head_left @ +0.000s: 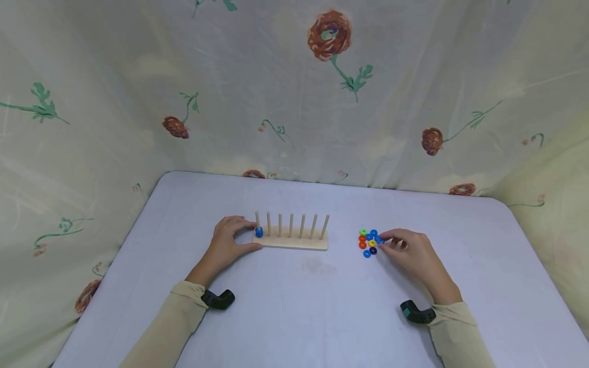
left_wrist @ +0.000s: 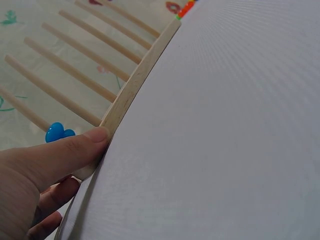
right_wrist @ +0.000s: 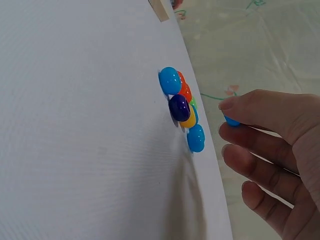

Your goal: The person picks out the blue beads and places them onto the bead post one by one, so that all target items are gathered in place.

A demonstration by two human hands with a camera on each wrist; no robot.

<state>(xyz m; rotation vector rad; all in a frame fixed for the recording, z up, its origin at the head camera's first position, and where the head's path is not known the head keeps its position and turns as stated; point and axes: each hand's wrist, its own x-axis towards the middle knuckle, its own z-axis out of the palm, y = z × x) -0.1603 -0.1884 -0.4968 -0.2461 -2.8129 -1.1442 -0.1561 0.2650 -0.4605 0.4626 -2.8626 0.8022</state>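
Note:
A wooden peg board (head_left: pixel 294 243) with a row of upright pegs stands on the table. Blue beads (head_left: pixel 259 232) sit low on its leftmost peg. My left hand (head_left: pixel 226 241) grips the left end of the board, thumb along the front edge (left_wrist: pixel 75 150) and the fingers behind. My right hand (head_left: pixel 411 251) pinches a blue bead (right_wrist: pixel 231 121) between thumb and index finger, raised over the right side of a bead cluster. In that cluster lie a dark purple bead (right_wrist: pixel 179 108), a yellow bead (head_left: pixel 372 244), orange beads (head_left: pixel 362 245), a green bead (head_left: pixel 363 232) and several blue ones.
The white table (head_left: pixel 294 317) has a flowered curtain (head_left: pixel 257 76) behind it and at both sides. Dark devices (head_left: pixel 218 300) are strapped at both wrists. A faint stain (head_left: pixel 318 266) marks the tabletop in front of the board.

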